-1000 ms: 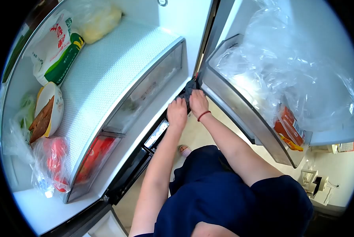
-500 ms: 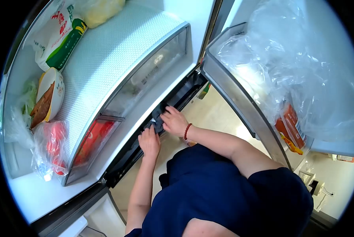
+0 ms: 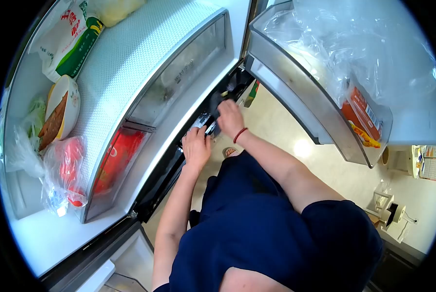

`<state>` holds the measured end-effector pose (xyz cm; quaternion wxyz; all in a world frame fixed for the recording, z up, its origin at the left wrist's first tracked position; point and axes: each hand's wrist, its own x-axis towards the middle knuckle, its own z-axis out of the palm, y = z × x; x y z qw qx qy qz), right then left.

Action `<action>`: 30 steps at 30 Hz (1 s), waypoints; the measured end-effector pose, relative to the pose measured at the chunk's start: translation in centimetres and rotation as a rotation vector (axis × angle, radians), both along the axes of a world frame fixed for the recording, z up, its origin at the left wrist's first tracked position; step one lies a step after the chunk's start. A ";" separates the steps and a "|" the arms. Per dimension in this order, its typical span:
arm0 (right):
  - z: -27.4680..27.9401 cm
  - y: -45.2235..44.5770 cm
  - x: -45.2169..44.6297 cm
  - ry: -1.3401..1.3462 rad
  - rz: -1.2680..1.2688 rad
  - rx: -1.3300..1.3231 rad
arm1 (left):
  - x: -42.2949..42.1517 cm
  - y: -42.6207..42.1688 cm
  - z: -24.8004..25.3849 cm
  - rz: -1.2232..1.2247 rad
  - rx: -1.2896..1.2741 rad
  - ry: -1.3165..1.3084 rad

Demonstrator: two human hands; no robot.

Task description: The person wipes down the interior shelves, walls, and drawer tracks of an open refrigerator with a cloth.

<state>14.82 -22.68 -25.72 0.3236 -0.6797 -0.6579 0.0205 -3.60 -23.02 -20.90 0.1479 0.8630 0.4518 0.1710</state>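
My right hand [image 3: 230, 118], with a red bead bracelet on the wrist, is closed on a dark grey cloth [image 3: 216, 101]. The cloth lies against the black front ledge [image 3: 165, 170] below the fridge compartment. Lower along that ledge rests my left hand [image 3: 196, 147], its fingers stretched out over the edge and holding nothing I can see. Between the hands, a shiny patch [image 3: 203, 120] shows on the ledge; I cannot make out what it is. Just above the ledge is a clear drawer [image 3: 179, 73] with a red package [image 3: 116, 158] inside.
The fridge shelf [image 3: 130, 53] carries a green-and-white bag [image 3: 74, 44], a bowl [image 3: 70, 104] and a plastic-wrapped red item [image 3: 71, 165]. On the right, the open door's bin [image 3: 301, 73] holds plastic bags and an orange-brown packet [image 3: 361, 112]. Another open door [image 3: 125, 258] is at lower left.
My right hand has moved up and right along the ledge with the cloth, away from my left hand. My left hand has shifted slightly up and right. The camera view has shifted too.
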 end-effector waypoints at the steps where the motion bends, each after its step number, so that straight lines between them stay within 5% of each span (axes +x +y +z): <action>1: 0.2 -0.5 -1.2 0.040 0.131 0.044 | -0.5 -0.2 -0.5 0.021 -0.020 0.009; 2: -0.1 -0.6 -2.4 0.041 0.173 0.212 | -1.0 -0.3 -0.9 0.009 -0.040 0.009; 5: -0.3 2.0 -0.1 0.053 0.267 -0.068 | -2.6 -0.6 -0.8 0.046 -0.112 -0.029; 9: -0.2 4.4 4.0 0.068 -0.119 0.117 | -5.6 -1.3 0.3 0.176 -0.185 -0.070; 11: 0.4 5.3 3.8 0.278 -0.218 -0.094 | -7.4 -1.9 0.1 0.240 -0.231 -0.117; 14: 4.7 4.8 1.5 0.488 -0.094 0.040 | -9.9 -2.5 -1.0 0.326 -0.215 -0.205; 15: 4.1 5.8 0.6 0.385 0.006 0.272 | -10.3 -3.2 -1.2 0.358 -0.218 -0.212; 17: 4.6 6.8 -1.8 0.033 0.218 0.123 | -10.2 -3.5 -0.2 0.398 -0.245 -0.243; 21: 5.0 3.6 -9.5 0.058 0.611 -0.105 | -8.6 -2.8 0.3 0.414 -0.092 -0.295; 24: 3.6 3.0 -8.9 0.046 0.707 0.183 | -7.8 -1.4 1.5 0.328 0.025 -0.220; 27: 4.2 5.1 -2.1 0.025 0.525 0.017 | -7.3 -1.1 2.3 0.283 0.024 -0.168; 30: 4.6 6.5 3.1 -0.148 0.302 0.278 | -7.2 -1.6 2.6 0.303 0.003 -0.170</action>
